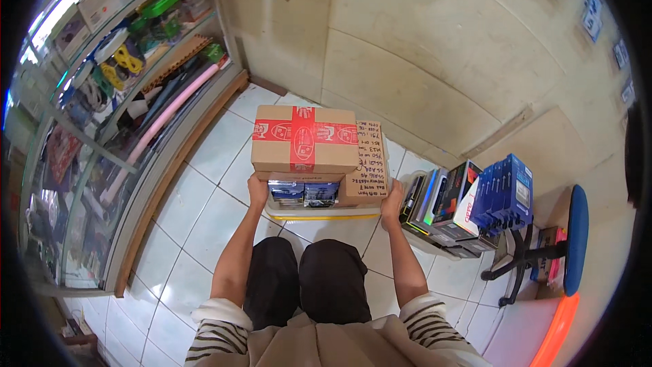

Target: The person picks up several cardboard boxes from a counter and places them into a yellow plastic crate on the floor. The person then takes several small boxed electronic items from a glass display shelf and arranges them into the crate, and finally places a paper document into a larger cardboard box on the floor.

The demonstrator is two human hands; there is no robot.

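In front of my knees sits a shallow pale plastic container (329, 215) with a yellowish rim. A cardboard box (275, 153) crossed with red printed tape rests on top, covering its left part. Beside that stands a brown carton (367, 187) with handwriting on it. Small blue packages (320, 194) show under the taped box. My left hand (257, 191) is closed at the container's left end, just under the taped box's corner. At the opposite end, my right hand (391, 205) grips the container's side. The fingertips of both hands are partly hidden.
A glass display cabinet (136, 122) with a wooden base stands on the left. To the right, a second container holds upright boxes (468, 197), several of them blue. Beyond are a chair base (530, 251) and blue chair part (577, 238). A wall (435, 54) closes the far side.
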